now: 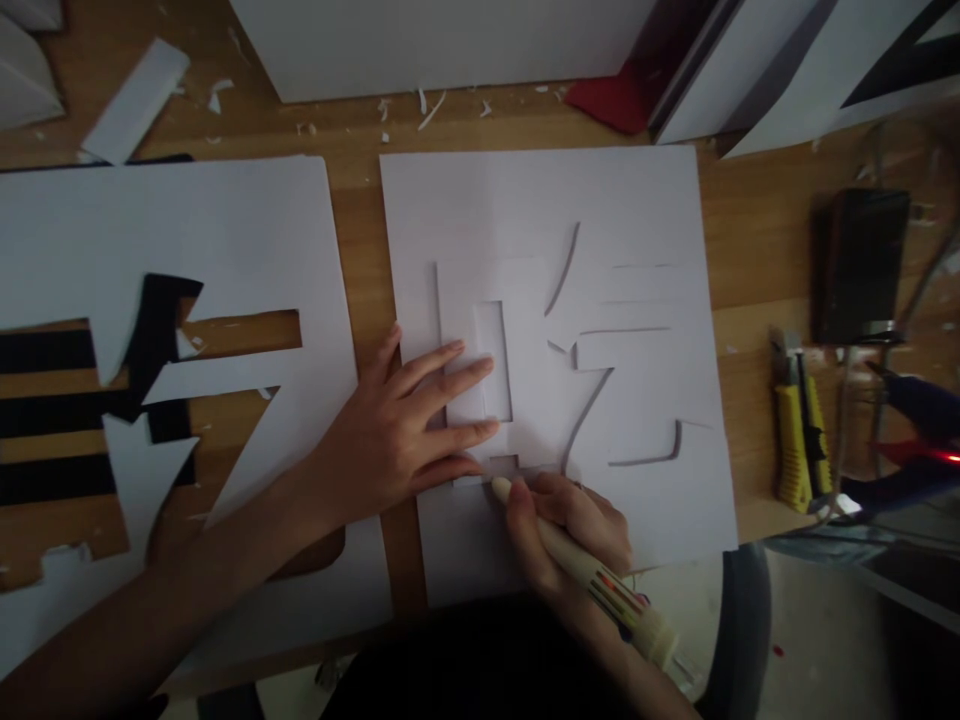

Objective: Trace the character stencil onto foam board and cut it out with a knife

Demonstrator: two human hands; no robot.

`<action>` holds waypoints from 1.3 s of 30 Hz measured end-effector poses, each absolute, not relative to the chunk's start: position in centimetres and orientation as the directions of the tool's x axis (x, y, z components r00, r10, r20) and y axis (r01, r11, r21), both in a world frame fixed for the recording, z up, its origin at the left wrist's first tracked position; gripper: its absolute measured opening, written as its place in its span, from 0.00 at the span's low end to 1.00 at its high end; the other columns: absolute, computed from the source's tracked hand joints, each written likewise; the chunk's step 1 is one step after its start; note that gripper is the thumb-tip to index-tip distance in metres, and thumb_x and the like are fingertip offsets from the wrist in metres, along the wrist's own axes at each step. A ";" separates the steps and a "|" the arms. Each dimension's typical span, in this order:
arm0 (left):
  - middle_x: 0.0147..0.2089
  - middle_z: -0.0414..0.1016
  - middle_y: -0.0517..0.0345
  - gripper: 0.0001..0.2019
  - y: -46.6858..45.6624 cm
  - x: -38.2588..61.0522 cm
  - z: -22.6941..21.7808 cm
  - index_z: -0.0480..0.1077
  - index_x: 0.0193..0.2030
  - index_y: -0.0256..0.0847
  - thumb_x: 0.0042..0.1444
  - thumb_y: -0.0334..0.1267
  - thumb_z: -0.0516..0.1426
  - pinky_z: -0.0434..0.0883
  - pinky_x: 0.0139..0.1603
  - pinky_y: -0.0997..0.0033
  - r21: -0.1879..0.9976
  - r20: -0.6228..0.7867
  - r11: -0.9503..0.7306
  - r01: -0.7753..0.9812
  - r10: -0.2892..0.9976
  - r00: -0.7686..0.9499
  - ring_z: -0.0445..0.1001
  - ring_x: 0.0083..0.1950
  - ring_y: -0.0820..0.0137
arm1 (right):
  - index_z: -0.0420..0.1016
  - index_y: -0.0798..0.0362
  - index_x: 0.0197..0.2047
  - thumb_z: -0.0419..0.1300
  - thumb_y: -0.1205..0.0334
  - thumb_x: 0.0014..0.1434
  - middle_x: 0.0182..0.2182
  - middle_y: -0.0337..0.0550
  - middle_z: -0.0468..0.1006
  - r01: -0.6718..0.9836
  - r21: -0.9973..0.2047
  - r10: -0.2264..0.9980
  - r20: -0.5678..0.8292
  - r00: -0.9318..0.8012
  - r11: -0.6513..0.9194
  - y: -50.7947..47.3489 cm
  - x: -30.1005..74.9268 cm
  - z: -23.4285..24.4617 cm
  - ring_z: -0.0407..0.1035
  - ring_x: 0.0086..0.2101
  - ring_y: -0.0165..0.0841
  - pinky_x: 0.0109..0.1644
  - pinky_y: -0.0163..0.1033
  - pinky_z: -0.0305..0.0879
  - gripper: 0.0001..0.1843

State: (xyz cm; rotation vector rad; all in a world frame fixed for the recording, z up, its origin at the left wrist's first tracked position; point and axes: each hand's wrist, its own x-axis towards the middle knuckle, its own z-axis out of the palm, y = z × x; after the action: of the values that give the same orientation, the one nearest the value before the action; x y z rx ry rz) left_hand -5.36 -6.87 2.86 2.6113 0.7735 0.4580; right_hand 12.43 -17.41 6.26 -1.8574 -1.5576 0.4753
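Note:
My left hand (416, 415) lies with fingers spread on a white sheet (645, 240) that has a character-shaped stencil cut into it. Its fingertips rest beside a rectangular cutout. In my right hand (570, 520) is a thick multicolour pen (577, 565), cream-coloured, with several coloured sliders near its back end. The pen's tip meets the paper just below my left fingers, near the sheet's lower cut lines. Whether it is leaving a mark is too small to tell.
Another cut-out white sheet (247, 220) lies at left, with black pieces (157, 330) showing through. A yellow box cutter (791, 440) and a black box-shaped device (862, 265) are at right. Paper scraps and a white board (450, 50) sit at the back, near red material (615, 100).

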 end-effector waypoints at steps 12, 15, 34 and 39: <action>0.68 0.65 0.53 0.15 -6.8 -5.3 3.0 0.73 0.54 0.55 0.61 0.50 0.58 0.47 0.70 0.32 0.438 0.203 -0.778 0.451 0.574 0.793 0.60 0.70 0.53 | 0.61 0.46 0.26 0.60 0.71 0.59 0.19 0.32 0.68 0.727 -0.687 0.960 0.187 0.210 -0.026 -18.0 12.9 5.7 0.59 0.18 0.28 0.22 0.39 0.58 0.15; 0.68 0.65 0.53 0.15 -6.8 -5.3 2.9 0.73 0.54 0.54 0.61 0.49 0.59 0.47 0.70 0.32 0.434 0.209 -0.782 0.447 0.570 0.794 0.60 0.70 0.53 | 0.63 0.46 0.28 0.60 0.70 0.59 0.21 0.32 0.70 0.739 -0.674 0.950 0.233 0.209 0.003 -18.6 12.9 5.5 0.62 0.19 0.28 0.23 0.38 0.61 0.12; 0.68 0.64 0.51 0.16 -6.8 -5.4 2.8 0.77 0.51 0.54 0.57 0.51 0.62 0.44 0.70 0.32 0.500 0.174 -0.749 0.435 0.579 0.797 0.59 0.70 0.50 | 0.69 0.52 0.32 0.66 0.63 0.57 0.23 0.31 0.72 0.697 -0.697 0.952 0.298 0.066 0.170 -20.7 10.9 3.2 0.64 0.20 0.22 0.23 0.29 0.58 0.08; 0.68 0.64 0.50 0.17 -6.8 -5.5 2.8 0.77 0.51 0.53 0.57 0.51 0.62 0.43 0.70 0.32 0.515 0.171 -0.744 0.426 0.577 0.799 0.58 0.71 0.50 | 0.70 0.52 0.33 0.67 0.63 0.56 0.23 0.30 0.71 0.676 -0.719 0.948 0.302 0.100 0.158 -20.8 10.7 2.9 0.63 0.20 0.22 0.23 0.29 0.57 0.09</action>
State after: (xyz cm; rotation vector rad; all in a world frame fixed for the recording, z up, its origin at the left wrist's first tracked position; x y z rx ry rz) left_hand -5.51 -6.77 2.78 2.5277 0.7494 0.4448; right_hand 10.67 -20.82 2.88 -1.5849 -1.6432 0.4324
